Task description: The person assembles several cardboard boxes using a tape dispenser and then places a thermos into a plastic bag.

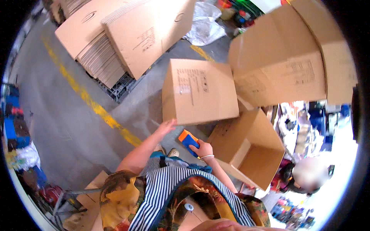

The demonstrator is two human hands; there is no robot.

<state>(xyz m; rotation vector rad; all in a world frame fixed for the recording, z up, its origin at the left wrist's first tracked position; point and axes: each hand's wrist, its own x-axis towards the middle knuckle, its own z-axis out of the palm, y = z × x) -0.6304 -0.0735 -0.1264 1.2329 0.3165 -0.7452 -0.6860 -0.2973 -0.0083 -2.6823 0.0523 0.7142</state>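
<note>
My left hand [168, 126] reaches to the lower left corner of a closed cardboard box [204, 92], its fingers stretched out and at or just beside the edge. Dark print marks the face of this box. My right hand [204, 148] is closed around a blue and orange hand tool [189, 141], blocky in shape, with its orange end pointing toward the box; its exact kind is not clear. Right of my right hand, an open cardboard box [246, 150] lies tilted, its hollow inside showing.
Flattened cartons [148, 34] stand stacked on a black pallet [122, 87] at the far left. Large cardboard boxes [277, 57] rise at the right. A yellow line [92, 104] crosses the grey floor. Another person [304, 175] is at the right, near piled goods.
</note>
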